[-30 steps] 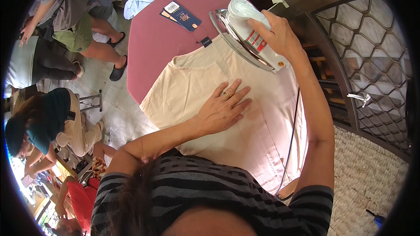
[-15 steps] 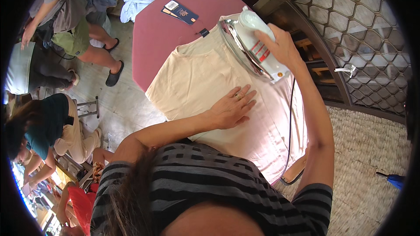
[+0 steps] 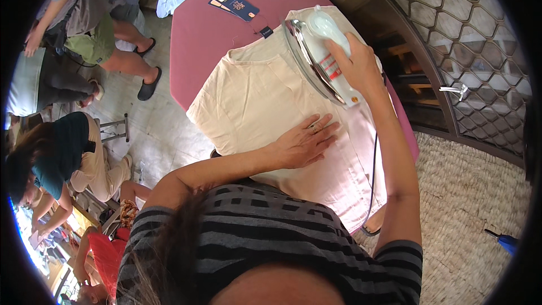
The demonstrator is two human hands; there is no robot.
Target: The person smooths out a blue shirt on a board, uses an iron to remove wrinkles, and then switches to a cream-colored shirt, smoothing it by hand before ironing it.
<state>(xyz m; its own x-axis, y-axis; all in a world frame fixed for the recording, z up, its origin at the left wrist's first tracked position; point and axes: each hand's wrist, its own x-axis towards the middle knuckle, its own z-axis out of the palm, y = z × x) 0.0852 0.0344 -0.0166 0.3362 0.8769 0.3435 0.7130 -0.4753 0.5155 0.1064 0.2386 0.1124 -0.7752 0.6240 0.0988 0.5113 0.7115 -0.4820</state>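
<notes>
Iron (image 3: 319, 56): white, tilted soleplate-up over the surface's far right edge, gripped by right hand (image 3: 358, 68), fingers wrapped round the handle.
Shirt (image 3: 265, 96): cream, spread flat mid-surface; left hand (image 3: 302, 144) rests on it, fingers spread wide, likely pinning the cloth smooth.
Surface (image 3: 197, 39): maroon padded top; card tags (image 3: 234, 4) at far edge.
Room: metal grille (image 3: 468, 62) right, woven mat (image 3: 468, 203), people seated left.

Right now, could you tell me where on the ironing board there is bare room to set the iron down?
The widest bare patch is the red board cover, between the shirt's collar and the dark blue tags near the far end. The shirt covers the near half, with the left hand flat on it and the right hand holding the iron over its right side.
</notes>
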